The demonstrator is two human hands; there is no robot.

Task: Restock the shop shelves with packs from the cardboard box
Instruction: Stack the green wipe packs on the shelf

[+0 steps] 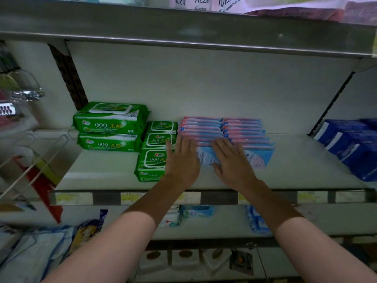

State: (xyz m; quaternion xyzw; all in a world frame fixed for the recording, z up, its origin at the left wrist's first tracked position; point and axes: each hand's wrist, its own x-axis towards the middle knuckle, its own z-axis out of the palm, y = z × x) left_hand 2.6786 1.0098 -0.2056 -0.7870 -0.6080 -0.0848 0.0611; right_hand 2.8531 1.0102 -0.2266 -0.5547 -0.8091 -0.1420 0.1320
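Several thin pink-and-blue packs stand in two rows on the middle shelf, their pale blue front faces toward me. My left hand lies flat with straight fingers against the left end of the rows. My right hand presses flat on the front pack, fingers spread over its face. Neither hand grips anything. The cardboard box is out of view.
Green wipe packs are stacked at the left, with smaller green ones touching the pink rows. Blue packs sit at the right. An upper shelf overhangs. Below lie more packs. Wire hooks stick out at the left.
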